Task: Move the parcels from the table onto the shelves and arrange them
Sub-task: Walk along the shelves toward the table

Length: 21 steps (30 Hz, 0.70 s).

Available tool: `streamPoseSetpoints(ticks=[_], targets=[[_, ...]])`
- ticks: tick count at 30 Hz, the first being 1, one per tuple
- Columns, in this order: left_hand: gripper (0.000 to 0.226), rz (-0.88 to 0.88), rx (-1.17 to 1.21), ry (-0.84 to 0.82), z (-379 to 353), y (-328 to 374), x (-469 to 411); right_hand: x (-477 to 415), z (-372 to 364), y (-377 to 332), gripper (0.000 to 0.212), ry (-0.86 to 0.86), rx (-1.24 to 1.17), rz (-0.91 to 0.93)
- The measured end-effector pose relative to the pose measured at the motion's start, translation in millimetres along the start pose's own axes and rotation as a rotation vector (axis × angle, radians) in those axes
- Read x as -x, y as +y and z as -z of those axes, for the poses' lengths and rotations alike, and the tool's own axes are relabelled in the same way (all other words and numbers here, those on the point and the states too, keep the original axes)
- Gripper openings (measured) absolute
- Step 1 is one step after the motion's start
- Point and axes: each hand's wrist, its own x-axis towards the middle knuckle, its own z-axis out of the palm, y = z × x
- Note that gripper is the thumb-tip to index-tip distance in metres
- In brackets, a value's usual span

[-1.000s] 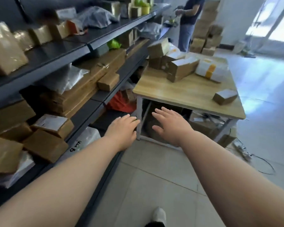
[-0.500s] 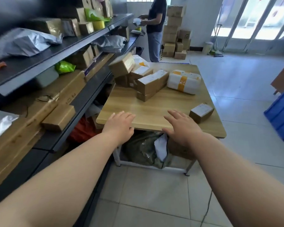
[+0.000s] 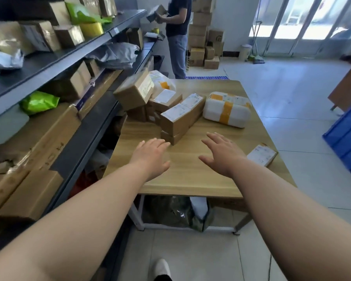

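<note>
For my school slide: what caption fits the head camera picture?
Left hand and right hand, both open, reach over the table toward piled parcels beside shelves.

- I am in a parcel depot or courier storeroom, not a home.
- Long dark metal shelves (image 3: 73, 63) run along my left, crowded with cardboard boxes (image 3: 69, 35), grey mailing bags (image 3: 114, 55) and a green bag (image 3: 39, 102).
- The wooden surface (image 3: 190, 175) before me carries taped parcels (image 3: 182, 116) with printed address labels.
- Plain cartons (image 3: 203, 31) are stacked high against the far wall, and another person (image 3: 177, 21) stands beside them holding a package.
- A blue plastic crate (image 3: 346, 136) sits on the tiled floor (image 3: 292, 92) to my right.
</note>
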Motion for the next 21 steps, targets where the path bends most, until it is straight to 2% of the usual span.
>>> streamPoseSetpoints(ticks=[5, 12, 21], targets=[[0.069, -0.01, -0.015, -0.067, -12.4, -37.5, -66.9, -65.5, 2.3, 2.2, 0.066, 0.006, -0.031, -0.063], [0.073, -0.033, -0.004, -0.064, -17.7, -56.7, -136.1, -126.9, -10.1, 10.3, 0.069, -0.052, -0.049, -0.086], [0.086, 0.107, 0.081, -0.073, -29.2, -58.2, -209.7, -202.1, -21.8, 32.9, 0.074, -0.104, -0.088, -0.048]])
